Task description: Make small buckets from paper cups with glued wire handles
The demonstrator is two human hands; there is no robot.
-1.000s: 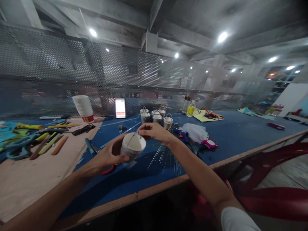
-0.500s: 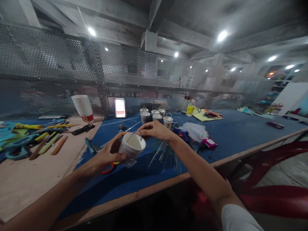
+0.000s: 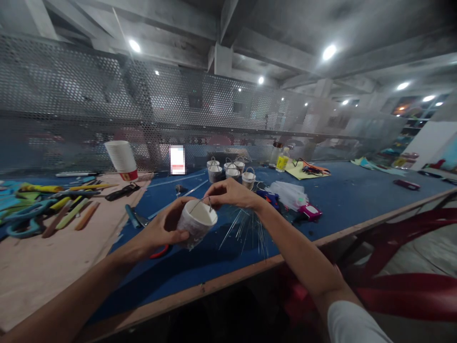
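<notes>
A small white paper cup [image 3: 195,229] with a rough, greyish outside is tilted in my left hand [image 3: 164,226], whose fingers wrap its left side. A thin wire handle [image 3: 201,199] arches over the cup's rim. My right hand [image 3: 231,194] pinches this wire at the rim's far right side; its fingertips are partly hidden. Beyond my right hand stand several similar cups with wire handles [image 3: 233,170]. Below my right wrist, a fan of loose wires [image 3: 246,231] lies on the blue tabletop [image 3: 228,276].
Scissors [image 3: 30,219], craft sticks and pens lie at left beside a stack of paper cups [image 3: 120,157]. Pliers [image 3: 134,216] are near my left wrist. On the right are a glue gun [image 3: 268,197], clear plastic [image 3: 290,194], a yellow-labelled bottle [image 3: 283,161] and a red chair [image 3: 407,290].
The cup has tipped slightly more toward the right and moved a little lower. Both hands keep nearly the same grip and place.
</notes>
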